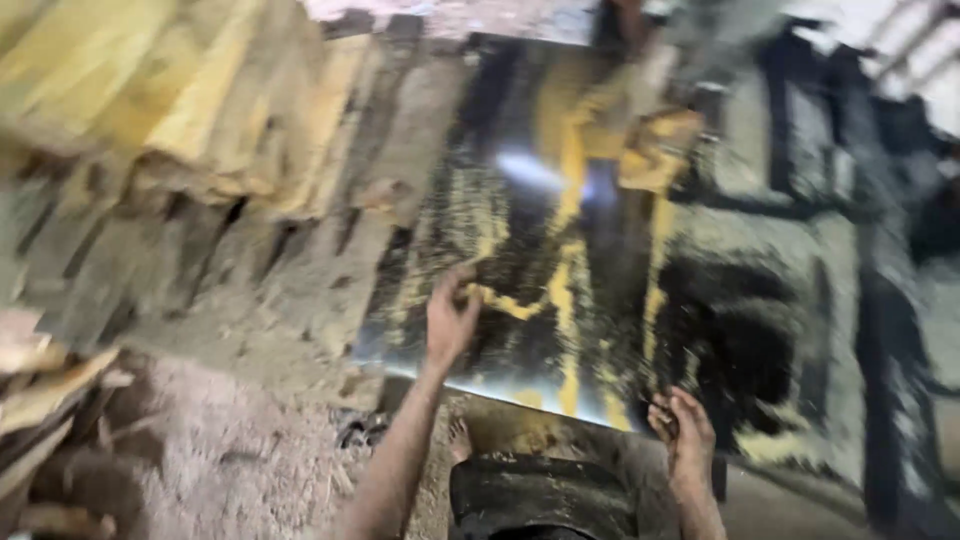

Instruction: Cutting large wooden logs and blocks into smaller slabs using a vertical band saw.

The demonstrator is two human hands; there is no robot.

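The view is blurred by motion. A shiny metal table top [600, 330], streaked with yellow sawdust, fills the middle. My left hand [450, 315] rests on its near left part with the fingers curled, beside a line of sawdust. At the near edge of the metal surface my right hand [683, 428] hangs with its fingers loosely bent, and I see nothing held in it. A small yellow wood block [658, 150] lies on the far part of the table.
Stacked yellow and grey wood planks [180, 130] lie at the left. Sawdust covers the floor [230, 450] at lower left, with wood scraps [40, 390] at the left edge. A dark metal frame [880, 300] runs down the right side.
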